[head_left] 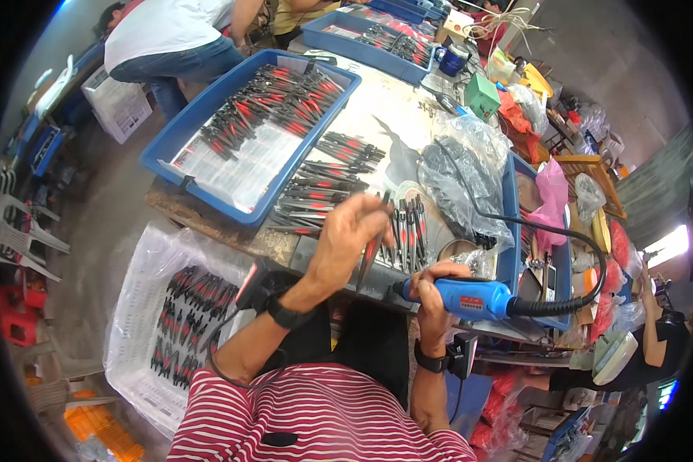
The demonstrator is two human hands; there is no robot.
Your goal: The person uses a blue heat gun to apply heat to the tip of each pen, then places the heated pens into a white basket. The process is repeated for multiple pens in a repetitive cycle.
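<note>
My left hand point(349, 232) pinches a slim black-and-red hand tool point(371, 252) near its upper end, its dark narrow end pointing down; its exact kind is unclear. In my right hand point(433, 296) is a blue corded electric screwdriver point(473, 298), lying roughly level with its nose toward the left. That nose sits just right of the held tool's lower end, apparently apart from it. Close beyond my hands, similar black-and-red tools point(410, 231) stand in a row on the table point(362, 123). More rows of these tools point(316, 192) lie to the left.
A blue tray point(162, 165) holding many such tools sits far left; another tray point(316, 31) is behind. Below left stands a lined white crate point(127, 339). Clear plastic bags point(470, 177) and a blue bin point(510, 208) are right. The screwdriver's black cord point(599, 262) loops there. Other people work nearby.
</note>
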